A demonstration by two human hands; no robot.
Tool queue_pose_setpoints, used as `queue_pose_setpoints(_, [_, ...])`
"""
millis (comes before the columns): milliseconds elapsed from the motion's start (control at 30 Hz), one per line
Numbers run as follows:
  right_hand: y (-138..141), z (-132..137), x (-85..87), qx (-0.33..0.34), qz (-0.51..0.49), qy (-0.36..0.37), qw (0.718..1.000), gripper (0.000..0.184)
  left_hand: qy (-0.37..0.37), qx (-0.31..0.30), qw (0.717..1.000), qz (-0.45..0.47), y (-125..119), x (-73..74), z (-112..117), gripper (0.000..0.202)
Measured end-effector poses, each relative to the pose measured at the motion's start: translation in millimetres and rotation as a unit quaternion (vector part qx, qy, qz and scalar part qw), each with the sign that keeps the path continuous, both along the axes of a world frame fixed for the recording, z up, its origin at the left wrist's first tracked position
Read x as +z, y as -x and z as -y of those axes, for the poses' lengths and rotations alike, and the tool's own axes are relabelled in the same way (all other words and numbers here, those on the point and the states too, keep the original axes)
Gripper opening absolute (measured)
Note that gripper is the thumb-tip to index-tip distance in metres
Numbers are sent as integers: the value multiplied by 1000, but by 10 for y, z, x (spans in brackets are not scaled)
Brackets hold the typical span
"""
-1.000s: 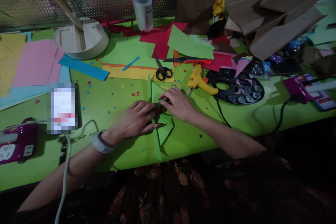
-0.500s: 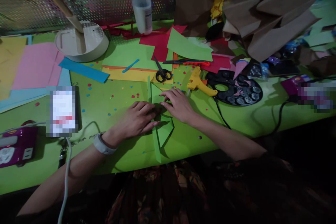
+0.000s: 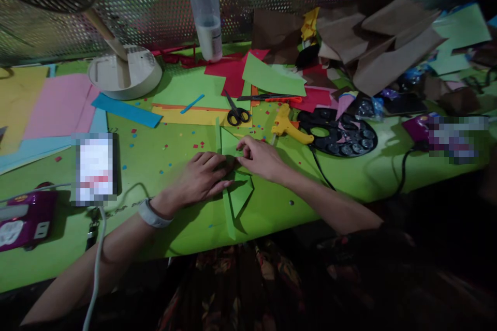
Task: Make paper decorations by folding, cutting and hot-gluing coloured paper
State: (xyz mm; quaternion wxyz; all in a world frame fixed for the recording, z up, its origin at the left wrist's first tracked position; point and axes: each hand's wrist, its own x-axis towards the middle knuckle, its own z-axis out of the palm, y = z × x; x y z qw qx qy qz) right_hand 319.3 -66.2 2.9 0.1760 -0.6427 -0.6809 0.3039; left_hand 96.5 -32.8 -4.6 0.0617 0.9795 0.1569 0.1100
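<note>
A folded green paper lies on the green tabletop, with a narrow strip along its left side and a pointed flap toward the near edge. My left hand presses on its middle from the left, fingers bent over the fold and thumb stretched along it. From the right, my right hand has its fingers curled in a pinch at the fold, close to the left fingertips. Both hands partly cover the paper's middle, so the exact grip is hidden. Black-handled scissors lie just beyond the paper.
A yellow glue gun and black palette tray lie to the right. Coloured sheets, a phone and a fan base are at left. A bottle and brown paper stand behind.
My right fingers have curled in more at the fold. My left hand and the green paper hold nearly the same place. The view has tilted up slightly.
</note>
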Motion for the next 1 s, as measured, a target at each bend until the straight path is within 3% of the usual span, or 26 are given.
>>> queue_pose_setpoints(167, [-63, -31, -18, 26, -21, 5, 999, 19, 8, 3, 1000, 2, 4, -2, -6, 46])
queue_pose_setpoints(533, [-187, -42, -30, 0, -78, 27, 997, 17, 9, 5, 1000, -1, 2, 18, -1, 48])
queue_pose_setpoints(733, [-131, -54, 15, 12, -9, 22, 1000, 13, 12, 6, 1000, -16, -11, 65, 2, 49])
queue_pose_setpoints(833, [-129, -51, 34, 19, -4, 30, 999, 11, 54, 16, 998, 1, -42, 155, -27, 40])
queue_pose_setpoints(900, [-135, -45, 25, 25, 3, 25, 999, 12, 100, 51, 993, 41, -103, 262, -58, 33])
queue_pose_setpoints(1000, [-143, -39, -1, 33, 25, 7, 999, 16, 185, 192, 961, 74, -257, 444, -116, 34])
